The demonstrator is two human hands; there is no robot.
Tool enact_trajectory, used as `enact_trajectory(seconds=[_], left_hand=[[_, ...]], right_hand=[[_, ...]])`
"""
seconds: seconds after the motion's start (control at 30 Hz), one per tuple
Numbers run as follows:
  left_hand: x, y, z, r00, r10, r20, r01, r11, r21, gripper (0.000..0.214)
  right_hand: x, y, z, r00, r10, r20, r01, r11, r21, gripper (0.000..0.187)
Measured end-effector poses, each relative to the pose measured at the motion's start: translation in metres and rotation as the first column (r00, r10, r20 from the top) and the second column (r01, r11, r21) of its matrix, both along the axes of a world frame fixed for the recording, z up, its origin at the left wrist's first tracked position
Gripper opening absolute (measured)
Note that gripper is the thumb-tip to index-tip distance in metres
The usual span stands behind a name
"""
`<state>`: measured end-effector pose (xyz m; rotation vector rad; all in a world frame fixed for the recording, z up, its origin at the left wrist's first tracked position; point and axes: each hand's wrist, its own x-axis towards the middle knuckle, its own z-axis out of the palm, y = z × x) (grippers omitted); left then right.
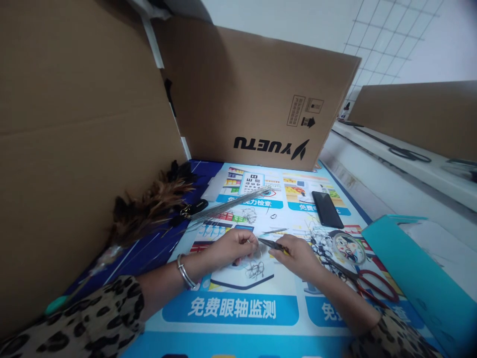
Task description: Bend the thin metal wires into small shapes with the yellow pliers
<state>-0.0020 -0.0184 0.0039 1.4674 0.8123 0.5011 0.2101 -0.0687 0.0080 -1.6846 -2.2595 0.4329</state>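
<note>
pliers (273, 244) held; cardboard (238, 94) reads "yuetu"

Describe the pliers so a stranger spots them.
Start at the cardboard panel bearing upside-down "YUETU", then drop to the printed mat before it. The pliers are in the right hand, pointing toward the left hand. A touch of yellow separates them from the red-handled scissors.

The cardboard panel (246, 94) facing you reads "YUETU", upside down. On your printed mat (179, 343), the large blue banner (231, 309) says "免费眼轴监测"; the upper-right banner (298, 206) begins "免费".
</note>
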Motion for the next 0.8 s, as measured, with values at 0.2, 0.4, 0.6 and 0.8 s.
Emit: enact_trajectory(seconds=[0.2, 0.4, 0.6, 0.8], left_hand=[[0.0, 0.0, 0.002, 0.998, 0.041, -0.044, -0.038, 0.998, 0.049, 0.019], [-0.001, 0.003, -0.007, 0.999, 0.026, -0.046, -0.023, 0.998, 0.066, 0.017], [-0.002, 0.004, -0.01, 1.0, -0.013, -0.027, 0.014, 0.999, 0.051, 0.018], [-0.001, 0.004, -0.011, 0.999, -0.027, -0.019, 0.027, 0.999, 0.021, 0.013]], right_hand=[[0.002, 0.0, 0.001, 0.999, 0.003, 0.042, -0.004, 0.999, 0.039, 0.028], [0.002, 0.0, -0.002, 0.997, 0.017, 0.077, -0.023, 0.997, 0.076, 0.026], [0.002, 0.0, -0.002, 0.996, 0.037, 0.086, -0.046, 0.993, 0.108, 0.025], [0.003, 0.0, -0.003, 0.991, 0.077, 0.109, -0.089, 0.99, 0.114, 0.024]])
